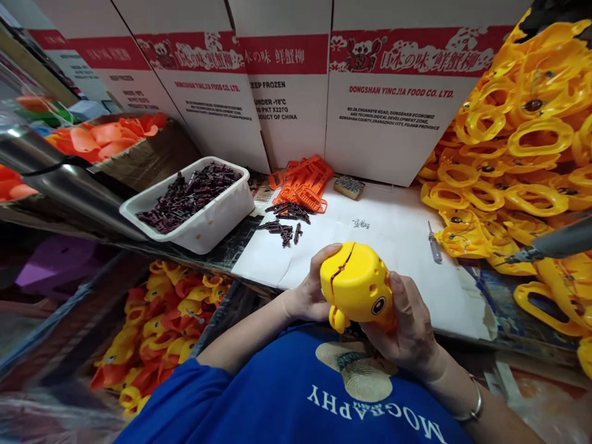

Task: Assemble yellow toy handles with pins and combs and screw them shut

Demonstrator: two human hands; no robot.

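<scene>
Close to my chest I hold a yellow plastic duck toy (356, 280) between both hands. Its seam shows a gap along the top, and a printed eye faces right. My left hand (314, 290) is closed around its left side. My right hand (409, 324) grips the right side, with the thumb near the eye and the fingers partly hidden beneath. Beyond the toy, tiny metal screws (361, 223) lie on the white board (393, 231). Farther right on the board is a small screwdriver (434, 243).
A white tub (208, 237) of dark plastic parts stands left, near loose dark parts (284, 228) and orange frames (303, 182). Yellow shells (499, 160) pile up right, beside a powered driver (550, 240). Finished-looking ducks (171, 327) fill a crate below left. Printed cartons (398, 111) wall the back.
</scene>
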